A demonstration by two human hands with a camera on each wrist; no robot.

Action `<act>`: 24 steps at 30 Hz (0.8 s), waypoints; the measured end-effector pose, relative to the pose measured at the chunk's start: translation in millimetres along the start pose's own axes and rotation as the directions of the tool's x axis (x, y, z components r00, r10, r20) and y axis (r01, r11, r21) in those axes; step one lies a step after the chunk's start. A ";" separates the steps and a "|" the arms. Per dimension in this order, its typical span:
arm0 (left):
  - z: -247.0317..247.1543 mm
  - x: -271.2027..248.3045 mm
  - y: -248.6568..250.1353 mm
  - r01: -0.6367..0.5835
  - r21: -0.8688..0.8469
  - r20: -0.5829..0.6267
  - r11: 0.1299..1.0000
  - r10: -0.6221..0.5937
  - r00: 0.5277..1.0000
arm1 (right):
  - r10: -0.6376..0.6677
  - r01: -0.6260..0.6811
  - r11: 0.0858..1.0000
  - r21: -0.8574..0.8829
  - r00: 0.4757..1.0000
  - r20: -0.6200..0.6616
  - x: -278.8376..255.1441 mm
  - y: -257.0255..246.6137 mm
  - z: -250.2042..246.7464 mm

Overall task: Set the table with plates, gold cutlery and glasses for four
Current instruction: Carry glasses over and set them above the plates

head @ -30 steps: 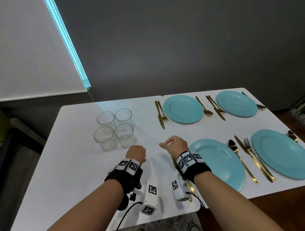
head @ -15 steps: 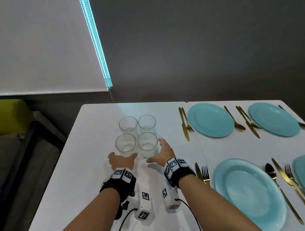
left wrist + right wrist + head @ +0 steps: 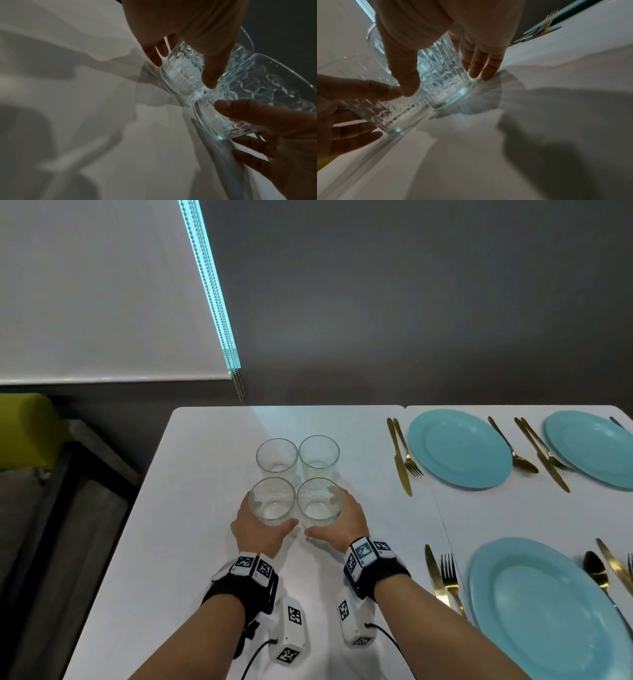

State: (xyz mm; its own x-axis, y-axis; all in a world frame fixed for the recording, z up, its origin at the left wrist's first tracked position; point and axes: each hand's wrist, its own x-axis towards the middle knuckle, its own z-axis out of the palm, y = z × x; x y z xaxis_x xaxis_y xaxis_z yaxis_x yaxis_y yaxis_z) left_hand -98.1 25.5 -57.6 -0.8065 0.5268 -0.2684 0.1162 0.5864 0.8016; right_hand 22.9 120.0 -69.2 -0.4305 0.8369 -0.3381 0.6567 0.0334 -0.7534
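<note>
Four clear patterned glasses stand in a square on the white table (image 3: 191, 508). My left hand (image 3: 255, 525) wraps the near-left glass (image 3: 272, 501), thumb on its near side. The near-right glass (image 3: 318, 501) is held the same way by my right hand (image 3: 342, 518). Both glasses stand on the table, touching each other. In the left wrist view my left hand (image 3: 188, 40) grips its glass (image 3: 183, 71). In the right wrist view my right hand (image 3: 447, 33) grips its glass (image 3: 443, 81). The far-left glass (image 3: 276, 457) and far-right glass (image 3: 319, 453) stand free behind.
Turquoise plates (image 3: 459, 448), (image 3: 589, 446), (image 3: 548, 611) lie to the right with gold cutlery beside them, such as a knife and fork (image 3: 400, 457) and another pair (image 3: 442, 580). A seam (image 3: 435, 491) joins two tabletops. A yellow-green seat (image 3: 24, 429) is off the table's left edge.
Both hands moved forward from the table's near side to the glasses and closed round the two near ones. The head view swung left.
</note>
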 end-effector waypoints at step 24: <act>78.9 -58.3 107.6 -0.228 -0.079 0.196 0.970 0.240 0.951 | 0.140 -0.111 0.987 0.117 0.950 -0.280 -26.8 26.7 -225.1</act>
State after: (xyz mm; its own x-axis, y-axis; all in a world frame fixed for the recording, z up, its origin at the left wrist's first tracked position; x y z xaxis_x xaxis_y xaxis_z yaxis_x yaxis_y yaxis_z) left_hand 7.2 106.5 2.1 -0.6258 0.7618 -0.1676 0.2512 0.4003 0.8813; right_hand 191.4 221.4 46.6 -0.1436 0.9526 -0.2682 0.6236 -0.1234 -0.7719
